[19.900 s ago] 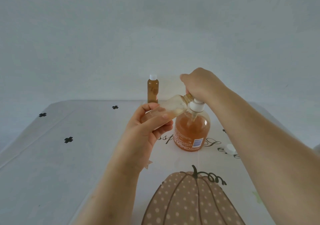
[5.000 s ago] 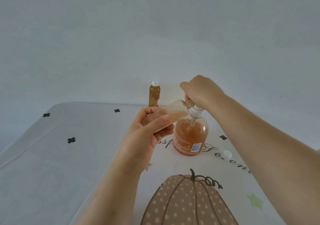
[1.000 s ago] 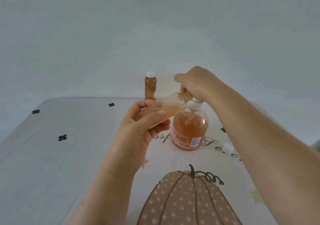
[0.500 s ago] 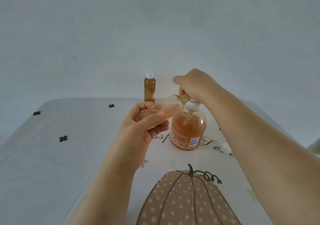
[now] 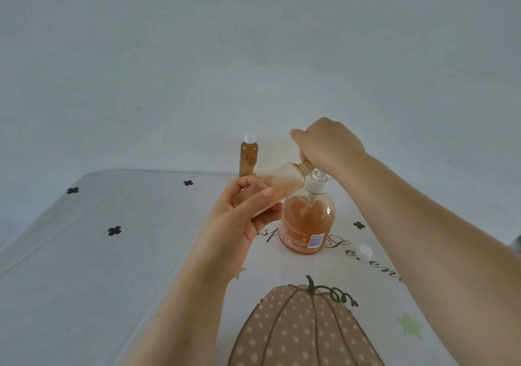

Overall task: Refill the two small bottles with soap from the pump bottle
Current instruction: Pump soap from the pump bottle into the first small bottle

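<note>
Two bare hands meet above the middle of a counter [image 5: 112,267] covered with a pale cloth printed with a pumpkin [image 5: 304,331].

The left hand [image 5: 239,219] grips one small bottle [image 5: 282,185], with the thumb across the front and the fingers wrapped behind. The bottle has no cap and is tilted. Its base sits low in the palm on the left, and its neck rises to the right. Amber soap lies along its lower side, so it looks only partly filled.

The right hand [image 5: 327,142] comes in from the right. Its fingers are curled down over the top of the pump bottle [image 5: 308,224], which stands upright on the counter just right of the left hand.

The small bottle's open mouth sits at the pump spout, directly under the right hand's fingers. Those fingers hide the join, so the spout may be inside the mouth or only touching it.

The likely next move is another press of the pump. That depends on the long axis of the small bottle pointing straight at the spout.

The second small bottle [image 5: 248,157] stands upright at the far edge of the counter, behind the left hand. It is capped and dark with soap, so it appears already done. A loose white cap [image 5: 364,252] lies on the counter to the right of the pump bottle, nearer the right arm.
</note>
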The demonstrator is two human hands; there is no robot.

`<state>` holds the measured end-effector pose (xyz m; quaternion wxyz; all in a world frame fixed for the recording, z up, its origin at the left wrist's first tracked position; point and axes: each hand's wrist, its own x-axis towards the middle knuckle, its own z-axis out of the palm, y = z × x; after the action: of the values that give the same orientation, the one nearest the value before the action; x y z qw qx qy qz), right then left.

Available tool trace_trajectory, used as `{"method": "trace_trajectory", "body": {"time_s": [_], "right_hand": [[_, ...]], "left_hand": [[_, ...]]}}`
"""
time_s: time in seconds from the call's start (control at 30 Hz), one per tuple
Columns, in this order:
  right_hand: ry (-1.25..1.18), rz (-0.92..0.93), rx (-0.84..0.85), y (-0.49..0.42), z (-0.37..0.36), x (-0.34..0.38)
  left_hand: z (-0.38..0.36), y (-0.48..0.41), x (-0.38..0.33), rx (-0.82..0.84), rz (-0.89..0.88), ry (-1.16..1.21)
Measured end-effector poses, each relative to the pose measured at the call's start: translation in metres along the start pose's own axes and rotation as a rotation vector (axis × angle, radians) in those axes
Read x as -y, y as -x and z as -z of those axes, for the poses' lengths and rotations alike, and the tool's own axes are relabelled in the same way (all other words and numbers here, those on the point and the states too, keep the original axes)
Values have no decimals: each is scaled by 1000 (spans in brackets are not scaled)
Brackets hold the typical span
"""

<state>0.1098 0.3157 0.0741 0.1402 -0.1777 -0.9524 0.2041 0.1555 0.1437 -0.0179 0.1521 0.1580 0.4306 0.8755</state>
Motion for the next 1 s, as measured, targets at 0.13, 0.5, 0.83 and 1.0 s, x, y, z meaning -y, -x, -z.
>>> {"method": "trace_trajectory", "body": {"time_s": [0.13,0.5,0.83,1.0], "right_hand": [[-24,-29,76,2,0,3],[-65,19,153,-4,-10,-5],[-125,26,180,-6,-16,-11],[-128,11,176,-4,-15,-10]], "left_hand": [[1,0,-1,-9,-3,19],[3,-2,1,-39,-33,-45],[5,-6,7,-60,-26,-57],[5,-5,5,-44,-21,-50]]}}
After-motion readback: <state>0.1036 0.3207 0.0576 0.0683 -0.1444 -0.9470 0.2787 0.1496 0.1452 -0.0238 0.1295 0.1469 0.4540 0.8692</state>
